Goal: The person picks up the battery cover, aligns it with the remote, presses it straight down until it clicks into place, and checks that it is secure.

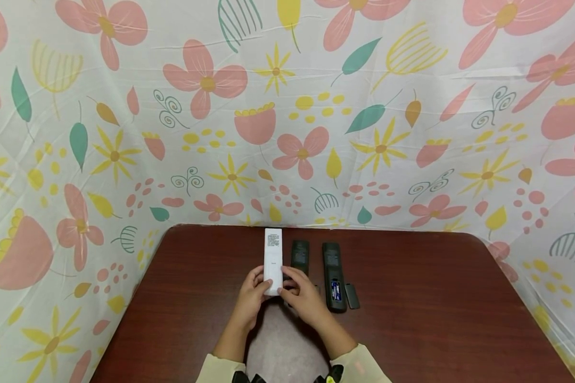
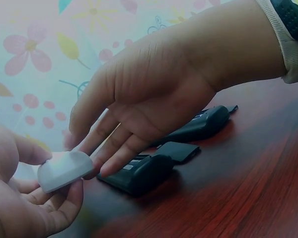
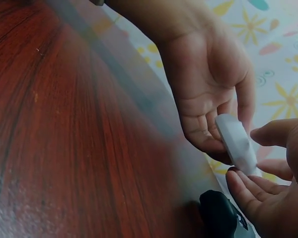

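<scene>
A white remote control [image 1: 273, 258] is held above the table, back side up, with a printed label near its far end. My left hand [image 1: 253, 298] grips its near end, thumb on the back and fingers beneath, as the left wrist view shows at the white remote's end [image 2: 65, 171]. At the right edge is my right hand [image 1: 307, 302], its fingers loosely extended and touching the remote; in the right wrist view its thumb [image 3: 273, 133] stands slightly off the white casing [image 3: 234, 141].
Just right of the hands, a black remote [image 1: 300, 251] lies partly hidden. Beside it is another black remote [image 1: 333, 257] with batteries [image 1: 335, 290] in its uncovered compartment. Its loose cover [image 1: 352, 296] lies alongside. A flowered cloth [image 1: 302, 154] hangs behind the brown table [image 1: 421, 298].
</scene>
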Tool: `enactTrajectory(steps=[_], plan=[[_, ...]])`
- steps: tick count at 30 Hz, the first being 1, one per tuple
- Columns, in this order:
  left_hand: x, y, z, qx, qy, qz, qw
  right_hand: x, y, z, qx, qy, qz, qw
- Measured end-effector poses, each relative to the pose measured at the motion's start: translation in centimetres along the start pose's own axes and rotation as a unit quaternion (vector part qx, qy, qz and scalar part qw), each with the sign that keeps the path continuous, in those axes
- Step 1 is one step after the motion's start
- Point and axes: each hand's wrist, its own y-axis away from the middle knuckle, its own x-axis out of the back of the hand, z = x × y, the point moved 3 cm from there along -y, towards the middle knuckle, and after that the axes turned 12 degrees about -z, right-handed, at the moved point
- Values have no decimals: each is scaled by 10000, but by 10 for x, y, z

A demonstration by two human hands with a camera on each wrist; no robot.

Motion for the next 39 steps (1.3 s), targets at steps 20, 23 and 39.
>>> enactTrajectory(steps=[20,23,39], plan=[[10,2,-3,203,-181,236,9994,-18,-4,2,-79,84,-475,9988],[10,2,-3,239,-219,227,9992,-19,-4,1,-91,194,-499,9985],[15,3,-2,254,-1194,896,9885,-29,-5,-1,-200,450,-751,9960]])
